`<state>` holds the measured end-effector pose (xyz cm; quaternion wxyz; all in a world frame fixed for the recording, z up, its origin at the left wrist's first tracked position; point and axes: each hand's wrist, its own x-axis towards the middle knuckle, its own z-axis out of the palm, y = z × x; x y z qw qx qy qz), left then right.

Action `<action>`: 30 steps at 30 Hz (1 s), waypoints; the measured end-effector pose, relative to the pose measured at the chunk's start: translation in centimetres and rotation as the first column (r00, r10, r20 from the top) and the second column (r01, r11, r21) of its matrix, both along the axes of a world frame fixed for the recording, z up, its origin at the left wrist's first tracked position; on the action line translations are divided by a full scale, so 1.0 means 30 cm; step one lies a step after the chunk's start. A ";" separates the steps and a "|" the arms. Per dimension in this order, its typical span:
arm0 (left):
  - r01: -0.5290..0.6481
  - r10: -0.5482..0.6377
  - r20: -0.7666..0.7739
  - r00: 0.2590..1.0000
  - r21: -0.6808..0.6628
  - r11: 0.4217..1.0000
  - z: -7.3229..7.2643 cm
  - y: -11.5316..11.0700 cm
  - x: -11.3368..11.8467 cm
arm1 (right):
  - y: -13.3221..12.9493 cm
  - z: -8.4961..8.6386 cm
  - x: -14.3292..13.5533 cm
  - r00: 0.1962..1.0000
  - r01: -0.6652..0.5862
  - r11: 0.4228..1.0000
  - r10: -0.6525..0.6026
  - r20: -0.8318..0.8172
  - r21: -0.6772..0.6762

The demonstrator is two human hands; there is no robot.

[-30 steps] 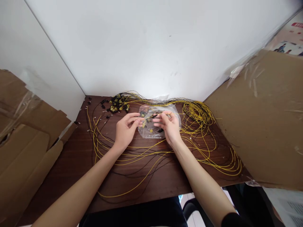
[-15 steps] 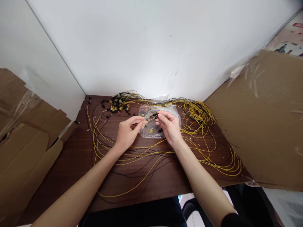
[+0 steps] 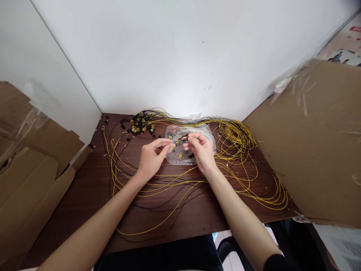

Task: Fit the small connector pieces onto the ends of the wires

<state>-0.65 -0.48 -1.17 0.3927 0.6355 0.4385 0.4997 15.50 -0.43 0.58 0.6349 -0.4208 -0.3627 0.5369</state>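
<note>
My left hand is pinched over the left part of a clear plastic bag, with a thin wire end at its fingertips. Facing it, my right hand pinches a small black piece between thumb and forefinger. A short gap separates the two hands. In the bag area lie small yellow and black parts, one of them a yellow piece. Yellow and black wires run across the table below both hands.
Black and yellow connectors are heaped at the back left of the brown table. Coiled yellow wire lies at the back right. Cardboard stands on the left and right, with a white wall behind.
My right hand's fingers have shifted slightly, and the black piece in them has turned a little. My left hand has hardly moved.
</note>
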 end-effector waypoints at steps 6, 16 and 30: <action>-0.025 0.032 -0.096 0.995 0.076 0.997 0.008 -0.002 -0.001 | -0.011 0.003 -0.012 0.986 -0.144 0.990 0.144 0.084 -0.004; 0.024 0.006 -0.171 0.985 0.172 0.985 0.027 -0.003 -0.002 | -0.021 0.002 -0.028 0.962 -0.250 0.968 0.246 0.121 0.021; 0.015 0.029 -0.208 0.978 0.206 0.978 0.019 -0.002 -0.004 | -0.022 0.012 -0.021 0.952 -0.210 0.977 0.196 0.236 0.035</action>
